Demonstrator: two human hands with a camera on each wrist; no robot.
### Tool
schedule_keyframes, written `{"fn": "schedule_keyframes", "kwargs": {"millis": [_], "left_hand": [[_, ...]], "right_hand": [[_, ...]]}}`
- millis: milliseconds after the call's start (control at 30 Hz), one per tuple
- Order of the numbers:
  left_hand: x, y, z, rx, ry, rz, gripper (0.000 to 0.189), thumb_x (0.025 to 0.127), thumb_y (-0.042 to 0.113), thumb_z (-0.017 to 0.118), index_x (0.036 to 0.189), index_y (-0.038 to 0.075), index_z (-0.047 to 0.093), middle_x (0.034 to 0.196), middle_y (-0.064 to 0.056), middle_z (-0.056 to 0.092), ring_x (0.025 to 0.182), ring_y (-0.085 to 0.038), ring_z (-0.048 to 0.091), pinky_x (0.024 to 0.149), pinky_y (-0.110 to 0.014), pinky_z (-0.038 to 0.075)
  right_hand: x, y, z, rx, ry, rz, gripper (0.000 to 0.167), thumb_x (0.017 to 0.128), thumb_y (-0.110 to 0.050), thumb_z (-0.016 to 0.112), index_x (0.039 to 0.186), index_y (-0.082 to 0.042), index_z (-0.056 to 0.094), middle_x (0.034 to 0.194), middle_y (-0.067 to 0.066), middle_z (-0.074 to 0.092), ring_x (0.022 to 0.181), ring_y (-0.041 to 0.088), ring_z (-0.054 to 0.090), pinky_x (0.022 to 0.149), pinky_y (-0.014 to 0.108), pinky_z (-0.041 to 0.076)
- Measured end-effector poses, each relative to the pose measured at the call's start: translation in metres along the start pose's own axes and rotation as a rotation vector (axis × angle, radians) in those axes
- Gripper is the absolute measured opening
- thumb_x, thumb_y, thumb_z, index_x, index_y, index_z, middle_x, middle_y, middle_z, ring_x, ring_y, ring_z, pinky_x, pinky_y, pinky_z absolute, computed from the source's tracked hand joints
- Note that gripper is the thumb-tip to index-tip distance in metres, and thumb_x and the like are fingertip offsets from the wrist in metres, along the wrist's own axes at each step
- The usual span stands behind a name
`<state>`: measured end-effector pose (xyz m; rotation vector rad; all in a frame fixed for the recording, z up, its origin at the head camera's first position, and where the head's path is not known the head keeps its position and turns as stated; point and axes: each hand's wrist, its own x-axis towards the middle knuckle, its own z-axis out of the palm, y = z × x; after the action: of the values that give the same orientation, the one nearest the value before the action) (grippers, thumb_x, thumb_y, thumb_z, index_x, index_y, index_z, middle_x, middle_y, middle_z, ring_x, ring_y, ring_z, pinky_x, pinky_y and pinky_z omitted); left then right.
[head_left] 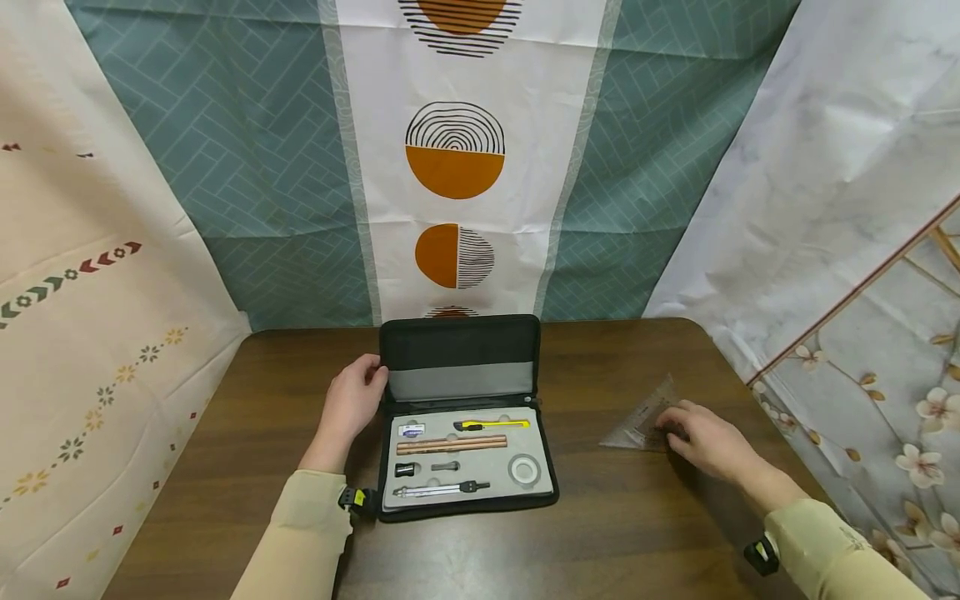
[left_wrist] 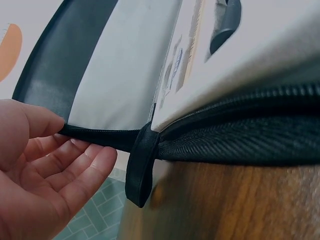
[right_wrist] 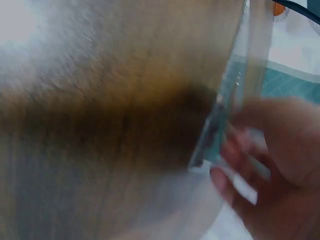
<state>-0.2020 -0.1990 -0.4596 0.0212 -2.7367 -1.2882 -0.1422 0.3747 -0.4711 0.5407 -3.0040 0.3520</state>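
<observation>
A black zip case [head_left: 459,343] lies unfolded on the table, its lid raised at the back. My left hand [head_left: 356,400] pinches the lid's left edge between thumb and fingers, near the hinge strap [left_wrist: 140,175] in the left wrist view. To the right of the case, my right hand [head_left: 708,442] holds a clear triangular set square [head_left: 637,421] by its right side, between thumb and fingers. The right wrist view is blurred; there the set square [right_wrist: 212,125] appears nearly edge-on beside the fingers. Its printed marks are too faint to read.
The case's grey tray holds a yellow utility knife [head_left: 491,425], copper-coloured pencils [head_left: 452,445], an eraser [head_left: 411,431], a black sharpener [head_left: 406,469], a compass [head_left: 441,489] and a pale ring-shaped item [head_left: 524,471]. Patterned curtains [head_left: 277,167] hang behind the brown table [head_left: 480,554].
</observation>
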Motion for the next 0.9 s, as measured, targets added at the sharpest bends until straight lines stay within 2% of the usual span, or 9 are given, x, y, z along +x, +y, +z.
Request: {"fn": "schedule_keyframes", "kwargs": {"millis": [33,133,233,333,500,700,900], "left_hand": [[0.000,0.000,0.000,0.000,0.002,0.001,0.038,0.116,0.018,0.056,0.146,-0.004,0.062,0.127,-0.026,0.070,0.103,-0.038,0.065,0.093,-0.056,0.060],[0.000,-0.001,0.000,-0.001,0.004,-0.002,0.038,0.116,0.018,0.056,0.146,-0.004,0.062,0.127,-0.026,0.070,0.102,-0.038,0.066,0.092,-0.056,0.060],[-0.001,-0.001,0.000,-0.001,0.002,-0.004,0.038,0.116,0.019,0.056,0.146,-0.004,0.062,0.128,-0.026,0.070,0.103,-0.038,0.065,0.093,-0.056,0.060],[-0.001,0.000,0.001,-0.003,-0.004,-0.006,0.037,0.116,0.019,0.056,0.146,-0.003,0.062,0.127,-0.025,0.070,0.103,-0.038,0.065,0.094,-0.056,0.060],[-0.001,0.001,0.001,-0.006,-0.003,-0.007,0.037,0.116,0.019,0.056,0.146,-0.003,0.062,0.125,-0.024,0.071,0.102,-0.037,0.065,0.092,-0.055,0.060],[-0.001,0.002,0.000,-0.012,-0.010,-0.016,0.039,0.116,0.019,0.056,0.148,-0.003,0.061,0.130,-0.026,0.070,0.105,-0.038,0.065,0.096,-0.057,0.060],[-0.001,0.000,0.000,-0.014,-0.012,-0.016,0.040,0.117,0.020,0.056,0.149,-0.003,0.060,0.133,-0.027,0.069,0.108,-0.039,0.065,0.099,-0.058,0.059]], "right_hand": [[0.000,0.000,-0.001,-0.007,0.010,0.072,0.014,0.098,-0.010,0.080,0.108,-0.003,0.073,0.101,0.009,0.068,0.091,0.032,0.070,0.075,0.055,0.060],[0.002,0.001,-0.006,-0.049,-0.010,0.274,0.040,0.105,-0.031,0.075,0.105,0.008,0.065,0.093,0.018,0.064,0.082,0.038,0.068,0.069,0.059,0.058],[0.005,0.001,-0.010,-0.069,-0.100,0.364,0.057,0.106,-0.045,0.072,0.101,0.010,0.061,0.087,0.018,0.062,0.076,0.037,0.065,0.067,0.058,0.056],[0.008,0.000,-0.012,-0.068,-0.171,0.408,0.058,0.105,-0.051,0.071,0.089,0.003,0.061,0.081,0.014,0.061,0.070,0.031,0.063,0.064,0.052,0.054],[0.009,-0.004,-0.015,-0.062,-0.185,0.449,0.057,0.103,-0.048,0.075,0.066,-0.013,0.049,0.067,0.004,0.053,0.060,0.023,0.053,0.056,0.042,0.046],[0.012,-0.002,-0.016,-0.053,-0.210,0.477,0.060,0.103,-0.047,0.075,0.061,-0.018,0.044,0.063,0.000,0.046,0.058,0.021,0.048,0.055,0.039,0.042],[0.017,0.004,-0.018,0.001,-0.240,0.485,0.059,0.103,-0.042,0.075,0.061,-0.022,0.040,0.063,-0.002,0.040,0.060,0.019,0.045,0.057,0.039,0.039]]}}
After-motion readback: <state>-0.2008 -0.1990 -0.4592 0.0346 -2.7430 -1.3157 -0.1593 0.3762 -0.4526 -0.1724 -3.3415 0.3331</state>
